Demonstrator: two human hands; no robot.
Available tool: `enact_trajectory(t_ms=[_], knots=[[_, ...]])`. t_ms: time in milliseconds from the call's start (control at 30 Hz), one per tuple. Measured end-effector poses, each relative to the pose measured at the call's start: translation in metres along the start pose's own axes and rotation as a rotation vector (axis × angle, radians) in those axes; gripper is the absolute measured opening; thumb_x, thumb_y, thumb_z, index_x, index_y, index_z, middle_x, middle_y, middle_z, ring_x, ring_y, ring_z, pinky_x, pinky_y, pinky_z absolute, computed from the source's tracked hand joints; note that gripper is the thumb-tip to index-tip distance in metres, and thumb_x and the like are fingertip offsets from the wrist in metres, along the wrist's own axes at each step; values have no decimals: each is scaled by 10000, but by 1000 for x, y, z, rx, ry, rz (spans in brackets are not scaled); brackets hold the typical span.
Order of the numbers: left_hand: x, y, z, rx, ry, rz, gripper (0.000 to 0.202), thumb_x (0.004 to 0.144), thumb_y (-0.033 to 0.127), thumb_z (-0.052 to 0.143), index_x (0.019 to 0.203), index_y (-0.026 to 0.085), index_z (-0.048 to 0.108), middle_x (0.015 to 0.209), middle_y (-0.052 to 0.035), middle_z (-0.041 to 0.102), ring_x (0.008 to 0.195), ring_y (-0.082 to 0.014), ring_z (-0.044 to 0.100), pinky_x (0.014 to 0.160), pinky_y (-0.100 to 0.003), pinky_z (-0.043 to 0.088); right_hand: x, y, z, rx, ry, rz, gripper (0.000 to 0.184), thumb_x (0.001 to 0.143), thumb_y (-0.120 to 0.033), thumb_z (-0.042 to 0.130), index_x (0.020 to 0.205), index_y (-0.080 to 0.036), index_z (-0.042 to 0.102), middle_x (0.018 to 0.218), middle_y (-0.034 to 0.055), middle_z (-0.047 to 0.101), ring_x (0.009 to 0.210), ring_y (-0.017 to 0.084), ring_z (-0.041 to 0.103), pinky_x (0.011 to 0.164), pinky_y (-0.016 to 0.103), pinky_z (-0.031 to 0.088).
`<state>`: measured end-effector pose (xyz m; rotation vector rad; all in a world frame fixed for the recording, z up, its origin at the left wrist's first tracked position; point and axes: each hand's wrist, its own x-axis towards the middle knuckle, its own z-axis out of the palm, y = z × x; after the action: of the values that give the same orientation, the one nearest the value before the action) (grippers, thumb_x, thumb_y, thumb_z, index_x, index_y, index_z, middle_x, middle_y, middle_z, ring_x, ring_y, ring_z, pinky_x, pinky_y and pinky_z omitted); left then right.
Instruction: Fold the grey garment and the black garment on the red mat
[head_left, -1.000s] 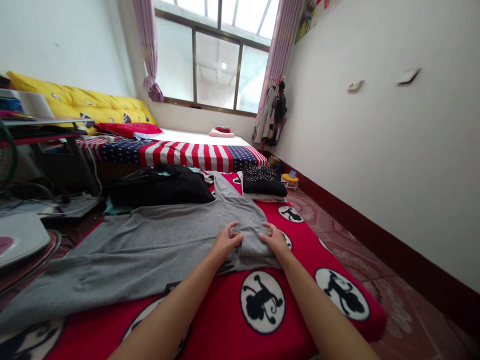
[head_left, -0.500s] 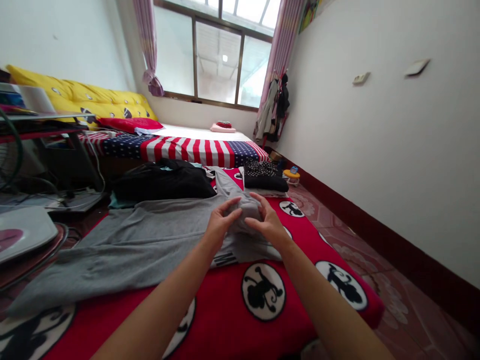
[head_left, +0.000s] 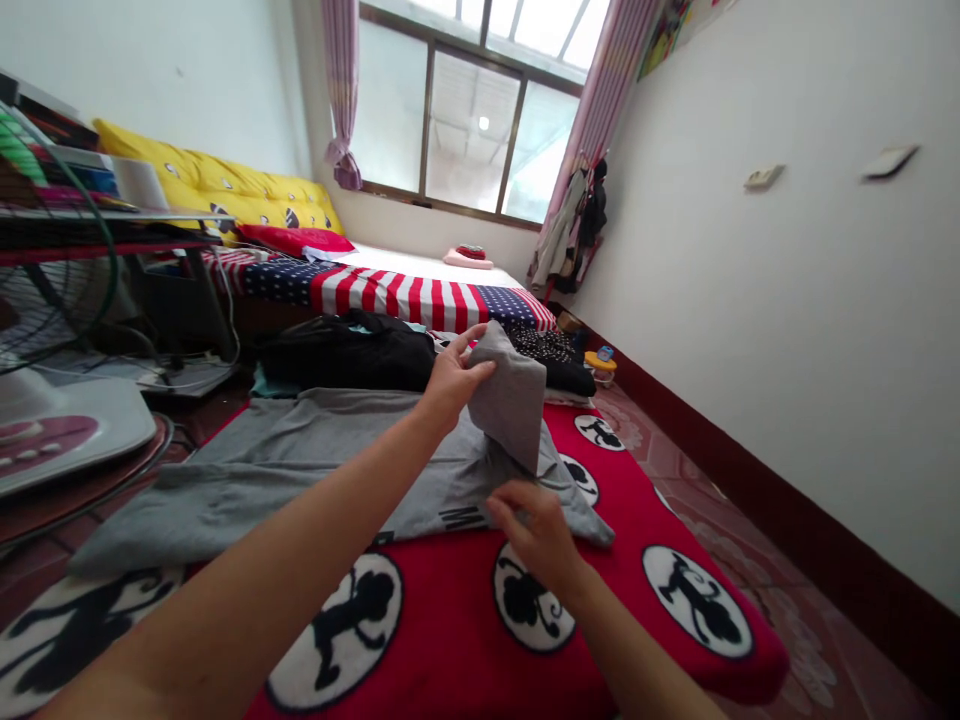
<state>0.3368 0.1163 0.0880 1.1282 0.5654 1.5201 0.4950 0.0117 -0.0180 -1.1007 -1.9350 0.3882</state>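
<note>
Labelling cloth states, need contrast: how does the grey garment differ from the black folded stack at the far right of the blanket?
Colour: the grey garment is plain grey with dark lettering; the black folded stack has white specks on top.
Pose: the garment is spread out, part held up by the left hand; the stack sits compactly folded.
Shared: both lie on the red blanket.
</note>
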Motion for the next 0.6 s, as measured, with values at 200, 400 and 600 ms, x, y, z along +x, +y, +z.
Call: enact_trajectory(t_ms=[200, 400, 600], knots=[[15, 20, 3, 18, -38, 2, 853, 542, 90, 692, 1361, 132, 456, 756, -2, 704, 674, -141, 635, 629, -219, 466, 35, 45, 22, -197, -16, 190, 475, 816, -279, 589, 1276, -164, 566, 1248, 132, 622, 1172, 264, 566, 1005, 405, 428], [13, 29, -38, 117, -95, 35, 367, 475, 82, 684, 838, 134, 702, 756, -10, 711, 744, -177, 645, 747, -290, 496, 58, 60, 27, -510, -9, 325, 724, 867, -429, 544, 1469, -89, 329, 1485, 183, 385, 1388, 322, 318, 1106, 461, 296], [-56, 5, -141, 179, 78, -229, 132, 542, 179, 719, 643, 142, 642, 934, -84, 713, 837, -226, 660, 642, -273, 521, 14, 51, 42, -678, -140, 322, 672, 887, -540, 478, 1385, -88, 479, 1431, 193, 456, 1374, 362, 308, 1139, 520, 165]])
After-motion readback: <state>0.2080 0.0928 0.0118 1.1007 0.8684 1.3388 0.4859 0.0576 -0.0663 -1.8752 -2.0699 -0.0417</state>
